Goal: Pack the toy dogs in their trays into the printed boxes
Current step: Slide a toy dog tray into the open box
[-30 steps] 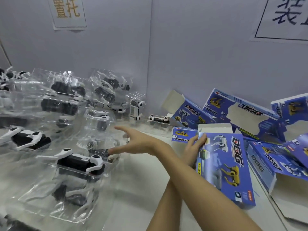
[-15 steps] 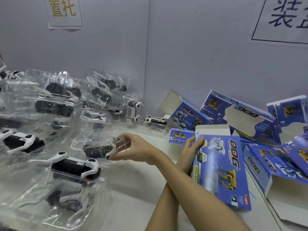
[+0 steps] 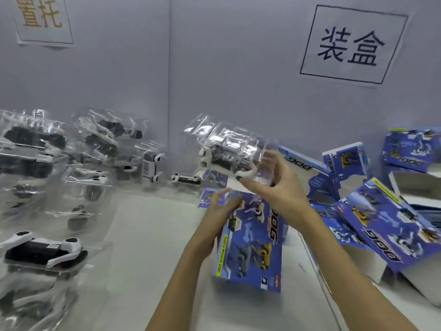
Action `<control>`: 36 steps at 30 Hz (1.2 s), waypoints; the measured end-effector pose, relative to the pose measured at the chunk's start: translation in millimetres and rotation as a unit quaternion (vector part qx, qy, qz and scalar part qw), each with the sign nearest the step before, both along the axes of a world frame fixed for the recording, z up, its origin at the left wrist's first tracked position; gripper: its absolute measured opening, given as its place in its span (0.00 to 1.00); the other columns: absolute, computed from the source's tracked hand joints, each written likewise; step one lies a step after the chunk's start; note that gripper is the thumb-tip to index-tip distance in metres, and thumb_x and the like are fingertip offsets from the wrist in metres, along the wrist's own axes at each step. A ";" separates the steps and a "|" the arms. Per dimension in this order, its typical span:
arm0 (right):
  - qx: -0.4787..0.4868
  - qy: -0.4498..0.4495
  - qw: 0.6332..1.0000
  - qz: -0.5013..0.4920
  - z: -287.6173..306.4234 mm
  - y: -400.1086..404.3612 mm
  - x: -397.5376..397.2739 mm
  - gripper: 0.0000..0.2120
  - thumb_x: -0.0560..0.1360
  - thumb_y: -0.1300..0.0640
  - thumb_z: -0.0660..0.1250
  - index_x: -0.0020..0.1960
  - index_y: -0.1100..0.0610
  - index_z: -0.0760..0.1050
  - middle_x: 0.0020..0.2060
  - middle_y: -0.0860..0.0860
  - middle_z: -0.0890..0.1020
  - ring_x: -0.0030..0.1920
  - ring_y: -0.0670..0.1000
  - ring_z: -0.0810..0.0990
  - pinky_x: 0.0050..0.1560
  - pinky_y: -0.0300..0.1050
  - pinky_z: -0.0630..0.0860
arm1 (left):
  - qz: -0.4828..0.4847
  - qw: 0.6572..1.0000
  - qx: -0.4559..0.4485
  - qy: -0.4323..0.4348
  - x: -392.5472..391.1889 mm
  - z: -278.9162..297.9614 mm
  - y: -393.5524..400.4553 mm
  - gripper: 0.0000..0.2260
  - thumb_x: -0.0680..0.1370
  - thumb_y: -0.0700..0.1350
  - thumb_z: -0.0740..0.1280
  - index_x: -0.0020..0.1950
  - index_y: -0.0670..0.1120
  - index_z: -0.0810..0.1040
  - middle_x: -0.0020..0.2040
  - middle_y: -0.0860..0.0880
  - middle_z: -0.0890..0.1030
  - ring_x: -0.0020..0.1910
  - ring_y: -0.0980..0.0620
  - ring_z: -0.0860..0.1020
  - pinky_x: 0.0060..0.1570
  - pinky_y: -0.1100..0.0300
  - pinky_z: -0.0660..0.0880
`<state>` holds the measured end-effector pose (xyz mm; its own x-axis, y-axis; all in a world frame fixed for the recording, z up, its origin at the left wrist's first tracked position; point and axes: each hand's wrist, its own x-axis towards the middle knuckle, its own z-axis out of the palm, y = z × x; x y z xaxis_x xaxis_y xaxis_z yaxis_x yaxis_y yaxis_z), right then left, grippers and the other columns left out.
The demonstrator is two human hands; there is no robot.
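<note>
Right hand [image 3: 274,187] holds a clear tray [image 3: 229,149] by its near end, fingers curled around the plastic, and the tray is lifted in the air above the table [image 3: 148,235]. Inside the tray sits a toy dog [image 3: 219,161], black with white legs; the picture is blurred there, so I cannot tell how firmly it is seated.

Just under this hand, the left hand [image 3: 222,206] grips the upper left edge of a printed box [image 3: 253,242], which lies flat with its blue face up. The far end of the box, where the opening should be, is hidden behind the two hands, so I cannot see if the flap is open.

To the right of the hands lie more blue boxes [image 3: 391,225], some tilted on each other. Far to the left are many other trays [image 3: 45,249] with dogs, waiting.

The step now, in my judgement, is to bring the tray down to the box mouth and slide it in. The risk is that the thin plastic bends under a one-end grip and the wide rim catches the box edge. If the box is not held open, the tray may push it away or crush the flap. The dog could also slip out if the tray tips.
</note>
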<state>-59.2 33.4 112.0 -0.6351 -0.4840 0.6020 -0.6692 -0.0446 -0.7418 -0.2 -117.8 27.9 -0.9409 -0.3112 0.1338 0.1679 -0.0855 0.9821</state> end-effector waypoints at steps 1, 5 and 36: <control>-0.023 -0.007 1.000 -0.010 1.6 12.0 -4.6 0.29 0.69 0.49 0.83 0.66 0.45 0.75 0.60 0.39 0.83 0.62 0.41 0.81 0.60 0.34 0.77 | 0.016 1.000 0.002 0.013 2.1 2.2 -0.6 0.22 0.76 0.63 0.72 0.68 0.65 0.71 0.58 0.58 0.83 0.49 0.68 0.83 0.42 0.70 0.77; -0.118 -0.033 0.991 -0.045 -4.7 44.6 -14.9 0.28 0.67 0.48 0.82 0.63 0.41 0.76 0.59 0.38 0.83 0.62 0.40 0.81 0.56 0.32 0.78 | 0.134 0.983 -0.053 0.112 4.5 6.9 -2.9 0.27 0.70 0.66 0.76 0.65 0.65 0.71 0.65 0.50 0.81 0.55 0.54 0.85 0.52 0.53 0.83; -0.026 -0.026 0.998 -0.058 -74.3 110.7 -29.8 0.30 0.67 0.62 0.83 0.64 0.48 0.76 0.60 0.42 0.82 0.64 0.44 0.80 0.64 0.36 0.77 | 0.340 0.865 -0.334 0.156 -0.7 0.3 -11.4 0.30 0.72 0.38 0.58 0.71 0.57 0.75 0.66 0.56 0.77 0.68 0.51 0.72 0.69 0.64 0.65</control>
<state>-89.1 144.1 37.7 -0.7157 -0.3750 0.5892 -0.6328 -0.0086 -0.7742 -0.9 -129.2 28.2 -0.4565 -0.5336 0.7120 0.2228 0.7061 0.6721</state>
